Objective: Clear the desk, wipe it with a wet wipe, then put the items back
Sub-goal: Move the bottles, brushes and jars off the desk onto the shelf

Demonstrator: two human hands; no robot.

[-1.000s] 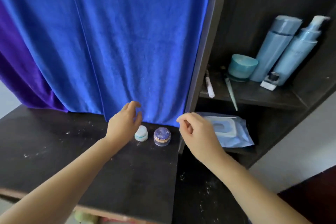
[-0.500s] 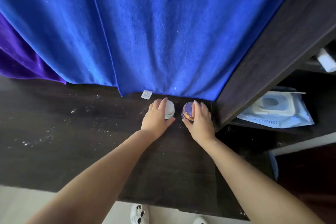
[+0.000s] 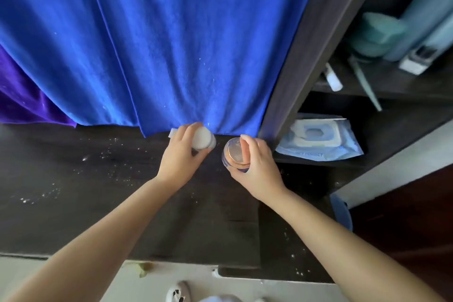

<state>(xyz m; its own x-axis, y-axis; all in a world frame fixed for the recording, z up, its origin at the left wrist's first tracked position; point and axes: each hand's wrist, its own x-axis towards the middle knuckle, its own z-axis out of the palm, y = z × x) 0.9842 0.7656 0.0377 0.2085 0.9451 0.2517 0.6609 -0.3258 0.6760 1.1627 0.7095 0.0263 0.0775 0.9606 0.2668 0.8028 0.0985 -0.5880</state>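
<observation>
My left hand (image 3: 180, 158) grips a small white jar (image 3: 203, 138) near the back of the dark desk (image 3: 98, 203), just under the hem of the blue towel. My right hand (image 3: 255, 167) grips a small purple jar with a gold rim (image 3: 234, 154), lifted and tilted off the desk. The desk top is dusted with white specks. A pack of wet wipes (image 3: 318, 141) lies on the lower shelf to the right.
A blue towel (image 3: 171, 44) hangs behind the desk, with a purple cloth (image 3: 22, 95) at the left. The upper shelf (image 3: 392, 86) holds pale blue bottles, a teal jar and thin sticks. Floor and shoes show below the desk's front edge.
Both hands reached forward and closed round the two jars. The jars now sit in my hands, the purple one raised and tilted. The camera has moved closer.
</observation>
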